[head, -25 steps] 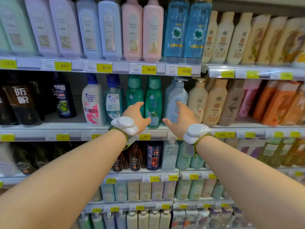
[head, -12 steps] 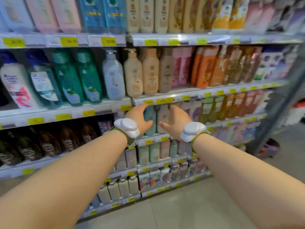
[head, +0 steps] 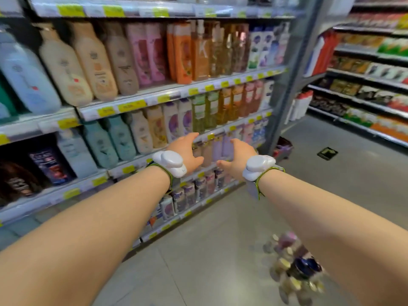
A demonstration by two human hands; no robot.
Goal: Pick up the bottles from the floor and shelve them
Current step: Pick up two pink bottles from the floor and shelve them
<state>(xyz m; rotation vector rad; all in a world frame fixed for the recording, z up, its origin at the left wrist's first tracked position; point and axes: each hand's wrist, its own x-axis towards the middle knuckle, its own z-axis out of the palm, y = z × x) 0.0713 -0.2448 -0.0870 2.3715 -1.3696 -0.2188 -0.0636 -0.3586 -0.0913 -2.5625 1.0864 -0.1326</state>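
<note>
Swinging further right and down since the earlier frame, the view now takes in much more grey tiled floor (head: 198,261), a grey upright post (head: 293,69) at the end of the shelving, and a second run of shelves (head: 364,85) across the aisle at the far right; the tall blue and pink bottles that filled the top of the earlier view are gone from sight. On the left, the long shelving unit (head: 132,107) runs away from near left to far centre, its tiers lined with yellow price tags and rows of cream, pink, orange, amber, teal and purple shampoo bottles, all blurred. A cluster of bottles (head: 291,268) has come into view on the floor at the near right, beside and partly behind the right forearm; it is too blurred to count them or tell how they lie. Both bare arms stay stretched forward as before. The left hand (head: 185,149) and right hand (head: 239,155) hover near each other in front of the lower shelves, palms facing, fingers loosely spread and holding nothing. Each wrist carries a white device on a green-edged strap. A small dark mat (head: 327,153) lies on the far floor.
</note>
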